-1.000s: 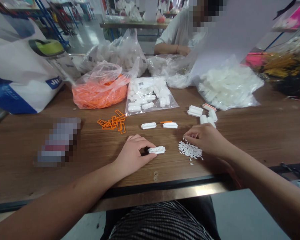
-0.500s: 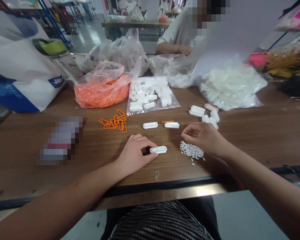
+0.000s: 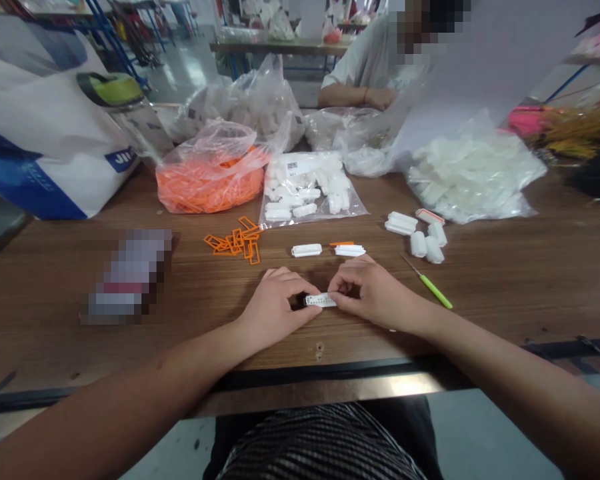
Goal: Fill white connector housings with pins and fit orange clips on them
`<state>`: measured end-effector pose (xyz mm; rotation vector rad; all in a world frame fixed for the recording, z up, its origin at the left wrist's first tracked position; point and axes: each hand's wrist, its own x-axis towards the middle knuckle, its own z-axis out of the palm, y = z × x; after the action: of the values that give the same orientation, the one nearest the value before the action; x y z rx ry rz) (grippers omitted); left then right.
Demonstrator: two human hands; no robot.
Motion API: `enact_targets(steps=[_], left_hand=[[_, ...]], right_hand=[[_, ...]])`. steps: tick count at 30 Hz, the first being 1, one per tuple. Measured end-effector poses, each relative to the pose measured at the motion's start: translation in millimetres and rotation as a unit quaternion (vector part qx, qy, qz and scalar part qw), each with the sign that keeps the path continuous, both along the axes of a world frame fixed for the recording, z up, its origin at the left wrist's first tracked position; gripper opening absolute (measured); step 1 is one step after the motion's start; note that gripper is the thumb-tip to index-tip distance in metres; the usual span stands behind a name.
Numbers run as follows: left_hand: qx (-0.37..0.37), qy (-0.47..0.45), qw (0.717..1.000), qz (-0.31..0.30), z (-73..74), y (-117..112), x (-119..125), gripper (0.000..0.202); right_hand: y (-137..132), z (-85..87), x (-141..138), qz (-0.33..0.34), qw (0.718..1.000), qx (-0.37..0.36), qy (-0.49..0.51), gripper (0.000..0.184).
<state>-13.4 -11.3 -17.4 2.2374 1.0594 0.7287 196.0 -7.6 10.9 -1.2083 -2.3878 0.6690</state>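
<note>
My left hand pinches the left end of a white connector housing between thumb and fingers. Rows of small holes face up on the housing, which lies low over the table. At its right end, my right hand is closed in a pinch and touches the top. Anything between those fingertips is too small to make out. Just behind my hands lie a white housing and another white housing with an orange strip along it. The right hand hides the pile of tiny white plugs.
Orange frames lie loose at left, near a blurred flat object. Bags of orange parts and white housings stand behind. A green-handled pick and several white pieces are at right. A person sits opposite.
My right hand has moved left from above the plug pile to the housing's right end, uncovering the green-handled pick. My left hand keeps its hold. The whole view has shifted slightly.
</note>
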Motion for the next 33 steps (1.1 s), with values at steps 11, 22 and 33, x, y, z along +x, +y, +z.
enact_targets(steps=[11,22,33], left_hand=[[-0.008,-0.002,1.000,0.014,1.6,0.7,2.1,0.010],[-0.003,0.002,1.000,0.022,1.3,0.8,1.3,0.012],[0.009,0.005,1.000,0.013,-2.2,2.7,0.3,0.011]], right_hand=[[-18.3,1.5,3.2,0.059,0.974,0.197,-0.098,0.021],[-16.5,15.4,30.6,-0.023,0.989,0.134,-0.049,0.023],[10.4,2.0,89.6,-0.092,0.986,-0.128,-0.046,0.021]])
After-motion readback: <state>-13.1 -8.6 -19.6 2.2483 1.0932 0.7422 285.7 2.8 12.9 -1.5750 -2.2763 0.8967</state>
